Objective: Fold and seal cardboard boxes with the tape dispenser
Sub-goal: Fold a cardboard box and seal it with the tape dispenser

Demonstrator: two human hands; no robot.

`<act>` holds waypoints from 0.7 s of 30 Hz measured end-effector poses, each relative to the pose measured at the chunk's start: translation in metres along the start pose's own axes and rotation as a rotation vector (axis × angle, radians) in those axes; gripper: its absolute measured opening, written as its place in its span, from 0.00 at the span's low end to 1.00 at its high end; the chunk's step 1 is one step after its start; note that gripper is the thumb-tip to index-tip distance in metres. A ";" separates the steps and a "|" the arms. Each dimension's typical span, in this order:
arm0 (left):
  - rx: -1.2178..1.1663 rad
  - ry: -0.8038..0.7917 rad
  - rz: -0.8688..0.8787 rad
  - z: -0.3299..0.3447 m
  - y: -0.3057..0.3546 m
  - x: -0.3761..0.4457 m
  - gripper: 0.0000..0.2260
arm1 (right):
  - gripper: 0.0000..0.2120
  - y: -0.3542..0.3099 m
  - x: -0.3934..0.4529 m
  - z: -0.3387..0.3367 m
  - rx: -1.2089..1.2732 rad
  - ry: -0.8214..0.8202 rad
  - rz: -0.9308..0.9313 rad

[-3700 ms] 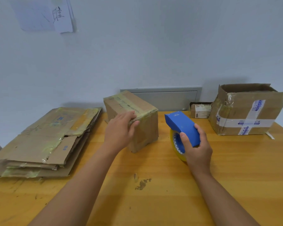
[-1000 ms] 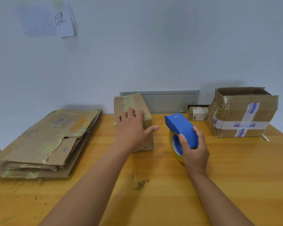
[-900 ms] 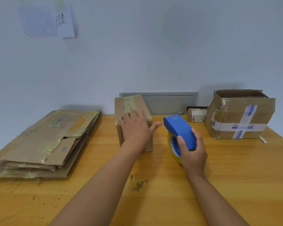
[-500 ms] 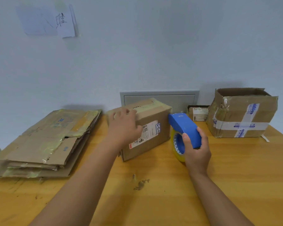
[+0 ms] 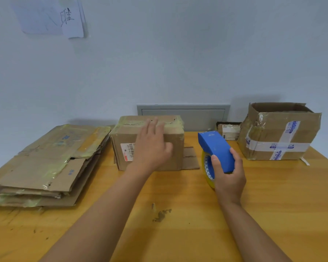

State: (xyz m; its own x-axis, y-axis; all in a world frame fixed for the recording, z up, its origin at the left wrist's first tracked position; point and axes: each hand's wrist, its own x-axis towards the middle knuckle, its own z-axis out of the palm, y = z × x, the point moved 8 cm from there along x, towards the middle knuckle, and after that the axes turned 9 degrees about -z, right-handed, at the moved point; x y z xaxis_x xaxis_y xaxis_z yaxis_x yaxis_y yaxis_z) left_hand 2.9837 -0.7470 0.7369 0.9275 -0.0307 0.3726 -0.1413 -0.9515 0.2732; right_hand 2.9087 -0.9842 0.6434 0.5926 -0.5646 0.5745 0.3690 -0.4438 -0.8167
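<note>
1. Head view, centre of the frame: the small brown cardboard box with yellowish tape on top [image 5: 150, 140] stands on the orange wooden table [image 5: 273, 205], with a loose flap [image 5: 190, 157] lying flat at its lower right.
2. The left hand [image 5: 152, 148] lies over the box's front and top, fingers straight and spread, gripping nothing. Press there to pin the box.
3. The right hand [image 5: 228, 176] is clamped round the blue tape dispenser with its yellow roll [image 5: 216, 154], just right of the box and resting on the table.
4. Judgement: fold that flap up first, hold it shut, then run tape along the seam in one steady pull.
5. Risk: a light box may slide under the pull.
6. The flattened cardboard stack [image 5: 45, 163] waits at the left.
</note>
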 end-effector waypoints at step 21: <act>-0.198 0.007 0.021 0.002 -0.029 -0.005 0.22 | 0.34 0.000 0.002 0.001 -0.026 -0.039 -0.009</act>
State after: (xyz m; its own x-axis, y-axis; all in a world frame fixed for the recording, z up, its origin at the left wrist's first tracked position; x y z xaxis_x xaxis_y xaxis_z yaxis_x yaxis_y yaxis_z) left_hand 2.9842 -0.7202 0.7256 0.9211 -0.0469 0.3865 -0.2267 -0.8717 0.4344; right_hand 2.9104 -0.9848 0.6451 0.6173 -0.5332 0.5785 0.3557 -0.4667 -0.8097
